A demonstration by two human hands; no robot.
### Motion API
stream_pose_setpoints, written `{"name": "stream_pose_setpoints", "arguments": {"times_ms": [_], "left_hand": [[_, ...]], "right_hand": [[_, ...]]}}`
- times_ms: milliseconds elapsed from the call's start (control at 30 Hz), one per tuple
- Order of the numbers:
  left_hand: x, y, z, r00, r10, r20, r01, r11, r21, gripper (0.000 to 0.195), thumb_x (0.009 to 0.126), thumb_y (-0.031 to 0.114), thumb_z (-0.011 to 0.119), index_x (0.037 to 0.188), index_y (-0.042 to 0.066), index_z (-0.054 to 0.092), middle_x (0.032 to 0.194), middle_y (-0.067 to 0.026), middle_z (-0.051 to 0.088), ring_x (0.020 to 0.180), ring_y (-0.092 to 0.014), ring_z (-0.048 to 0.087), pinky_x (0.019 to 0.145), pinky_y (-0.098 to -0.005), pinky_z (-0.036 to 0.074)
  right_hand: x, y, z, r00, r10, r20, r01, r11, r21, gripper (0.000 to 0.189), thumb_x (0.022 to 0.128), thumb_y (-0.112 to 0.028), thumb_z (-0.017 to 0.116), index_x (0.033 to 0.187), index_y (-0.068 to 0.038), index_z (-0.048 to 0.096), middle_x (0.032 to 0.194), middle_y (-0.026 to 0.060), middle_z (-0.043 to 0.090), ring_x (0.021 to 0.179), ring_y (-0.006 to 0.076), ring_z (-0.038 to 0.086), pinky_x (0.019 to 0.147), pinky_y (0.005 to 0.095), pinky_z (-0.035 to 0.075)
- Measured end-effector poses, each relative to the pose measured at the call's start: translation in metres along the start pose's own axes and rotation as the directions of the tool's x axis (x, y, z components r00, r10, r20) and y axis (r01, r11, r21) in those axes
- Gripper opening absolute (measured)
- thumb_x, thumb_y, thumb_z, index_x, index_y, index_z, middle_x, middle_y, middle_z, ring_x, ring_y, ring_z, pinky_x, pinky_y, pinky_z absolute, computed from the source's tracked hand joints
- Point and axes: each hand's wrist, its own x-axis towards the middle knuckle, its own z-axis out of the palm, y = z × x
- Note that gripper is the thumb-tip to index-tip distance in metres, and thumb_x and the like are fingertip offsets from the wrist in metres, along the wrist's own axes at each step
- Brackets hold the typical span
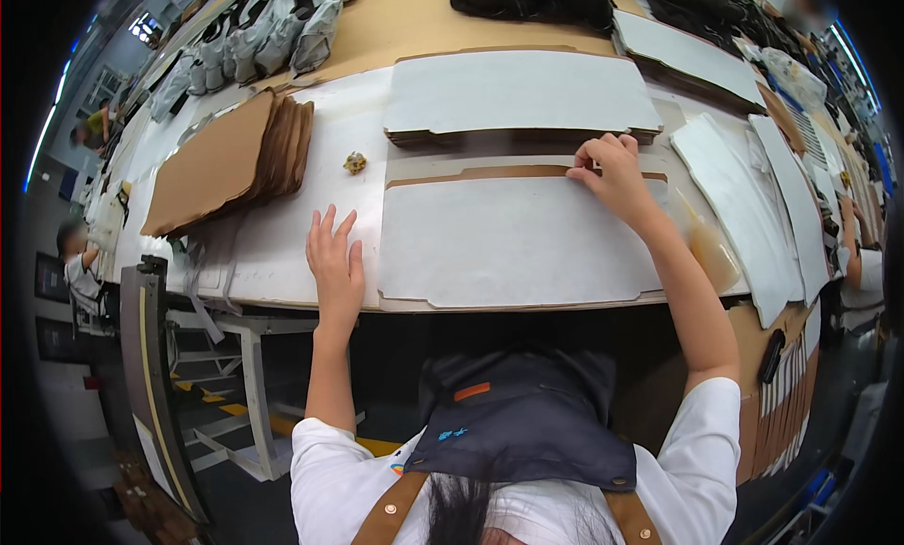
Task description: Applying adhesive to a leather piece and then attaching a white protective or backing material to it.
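Note:
A flat white sheet with a brown strip showing along its far edge lies on the table before me. My right hand is over the far right part of that strip, fingers bent and fingertips near its edge; whether it pinches anything I cannot tell. Just beyond is a stack of white-topped sheets with brown layers. My left hand holds nothing, fingers apart, above the table left of the flat sheet. A small yellowish lump sits beyond it.
Brown sheets are stacked at the left, with grey fabric pieces behind. Another white-topped stack and black fabric lie at the back. White pieces and a bag with amber contents are at the right. Other people work at both sides.

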Motion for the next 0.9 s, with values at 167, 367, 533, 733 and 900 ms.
{"name": "stream_pose_setpoints", "arguments": {"times_ms": [167,367,533,733,900], "left_hand": [[0.007,0.011,0.007,1.0,0.015,0.011,-0.015,0.998,-0.064,0.038,0.099,0.013,0.052,0.136,0.006,0.056,0.152,-0.0162,0.041,0.147,-0.037,0.025,0.119,-0.0504,0.017],[0.012,0.008,0.029,0.998,-0.044,-0.037,0.039,0.992,-0.116,0.036,0.098,0.023,0.06,0.128,0.004,0.059,0.148,-0.0163,0.045,0.145,-0.035,0.028,0.118,-0.0476,0.021],[0.022,0.014,0.018,0.977,-0.198,0.08,0.207,0.784,-0.586,0.019,0.096,0.017,0.067,0.094,0.0,0.06,0.089,-0.0014,0.062,0.084,-0.01,0.053,0.079,-0.0246,0.043],[0.027,-0.016,0.01,0.939,-0.34,0.052,0.282,0.674,-0.682,0.021,0.101,0.018,0.061,0.093,-0.001,0.061,0.073,0.0072,0.052,0.065,0.0,0.039,0.056,-0.0175,0.029],[0.022,-0.034,0.013,0.928,-0.363,0.08,0.331,0.71,-0.622,0.021,0.101,0.017,0.061,0.094,-0.002,0.061,0.071,0.0072,0.051,0.064,-0.001,0.037,0.055,-0.0187,0.029]], "right_hand": [[-0.004,-0.002,-0.006,0.991,-0.12,-0.055,0.115,0.99,-0.082,0.014,0.08,-0.014,0.077,0.075,-0.009,0.064,0.074,-0.0005,0.064,0.079,0.0171,0.057,0.088,0.0351,0.033],[-0.013,-0.022,-0.024,0.936,-0.237,-0.259,0.205,0.968,-0.146,0.008,0.082,-0.011,0.076,0.082,-0.01,0.067,0.073,-0.0016,0.062,0.082,0.0148,0.058,0.086,0.0356,0.033],[-0.023,-0.02,-0.045,0.976,-0.086,-0.202,0.078,0.996,-0.048,0.011,0.083,-0.015,0.077,0.088,-0.01,0.068,0.072,-0.0028,0.063,0.081,0.0151,0.058,0.092,0.0368,0.033],[-0.053,0.021,-0.061,0.99,0.144,0.007,-0.13,0.916,-0.378,0.061,0.088,-0.032,0.073,0.137,-0.002,0.05,0.141,0.0134,0.05,0.133,0.027,0.045,0.116,0.0495,0.022],[-0.098,-0.011,-0.035,0.923,0.133,0.361,0.001,0.938,-0.348,0.091,0.095,-0.062,0.048,0.155,0.002,0.021,0.163,0.0171,0.021,0.152,0.0285,0.016,0.124,0.0466,0.008]]}}
